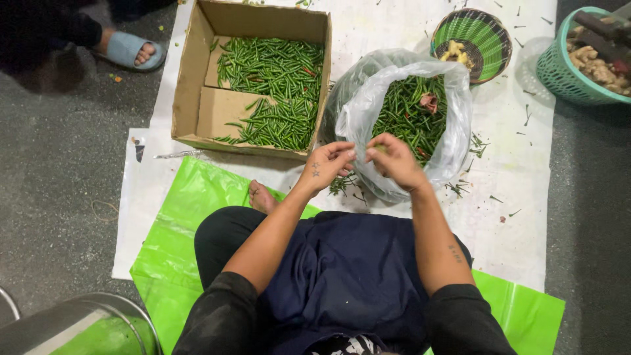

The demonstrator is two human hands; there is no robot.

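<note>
- The person sits on a bright green plastic sheet point(184, 217), which keeps the lap off the floor.
- The left hand point(327, 165) and right hand point(394, 160) meet with fingers pinched, apparently on one green chilli point(379, 148), though it is mostly hidden.
- They work over the clear plastic bag point(453, 131) of chillies, within easy reach.
- The cardboard box point(190, 72) beyond holds more chillies.

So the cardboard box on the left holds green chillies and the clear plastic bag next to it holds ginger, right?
Not quite. The head view shows the clear plastic bag also holds green chillies, like the cardboard box. The ginger-like pieces sit in the green woven basket behind the bag. Both hands, left hand and right hand, work just in front of the bag.
</note>
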